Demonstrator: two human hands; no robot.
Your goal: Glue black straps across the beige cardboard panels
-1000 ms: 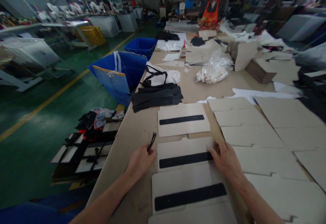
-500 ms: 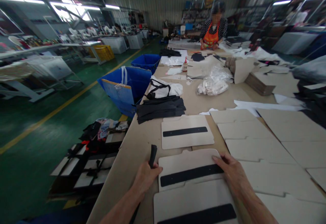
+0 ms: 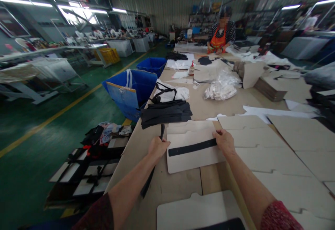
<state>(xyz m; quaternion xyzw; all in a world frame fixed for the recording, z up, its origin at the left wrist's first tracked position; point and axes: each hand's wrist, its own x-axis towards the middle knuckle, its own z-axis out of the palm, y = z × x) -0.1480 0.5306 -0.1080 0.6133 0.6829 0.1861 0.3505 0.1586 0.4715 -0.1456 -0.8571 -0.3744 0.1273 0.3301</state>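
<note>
My left hand (image 3: 158, 147) is closed around a long black strip (image 3: 148, 184), whose ends stick out above and below the fist. Its thumb and fingertips also press at the left edge of a beige board panel (image 3: 190, 163). My right hand (image 3: 225, 141) pinches that panel's right edge. Across the panel runs a black band (image 3: 192, 147) with small pale dots. Under it lies a similar panel (image 3: 190, 126), with only its far part showing. Closer to me, another beige panel (image 3: 193, 207) carries a black band, cut off by the frame.
Overlapping beige panels (image 3: 280, 174) cover the table's right side. Ahead lie stacked black strips (image 3: 166, 113) and a clear plastic bag (image 3: 222, 85). Blue bins (image 3: 131, 90) stand left of the table, bundled pieces (image 3: 91, 174) below. A person in an orange apron (image 3: 219, 41) stands at the far end.
Both hands have moved away from me, carrying the panel over the farther one, which it now mostly covers. Bare tabletop shows where it was. The black strip stays in my left hand.
</note>
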